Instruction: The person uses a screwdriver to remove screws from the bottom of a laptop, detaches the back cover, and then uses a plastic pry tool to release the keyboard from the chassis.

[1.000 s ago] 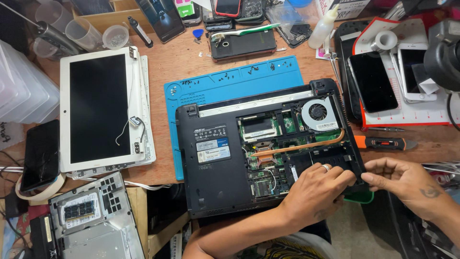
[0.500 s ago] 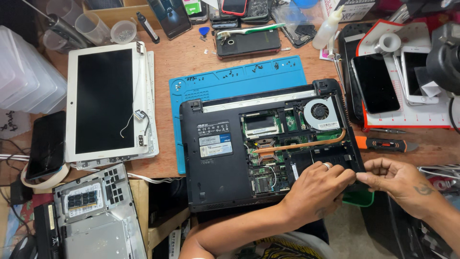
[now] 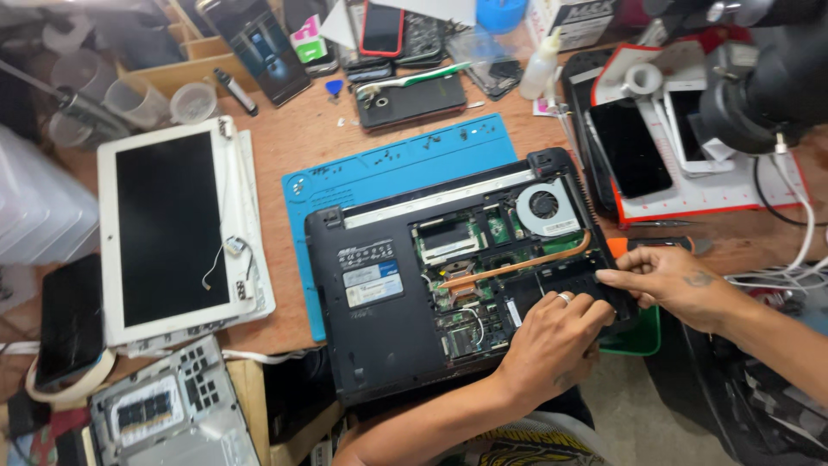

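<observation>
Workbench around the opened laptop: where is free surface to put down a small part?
Bare wood lies between the white screen panel and the blue mat, and behind the mat. The mat's left strip is free. The far edge and the right side near the phones are crowded.

One opened laptop base [image 3: 388, 302], one cooling fan [image 3: 545, 207], one copper heat pipe [image 3: 517, 263], one blue mat [image 3: 388, 168], one detached white screen panel [image 3: 172, 229], two hands: left [image 3: 552, 341], right [image 3: 673, 280].
</observation>
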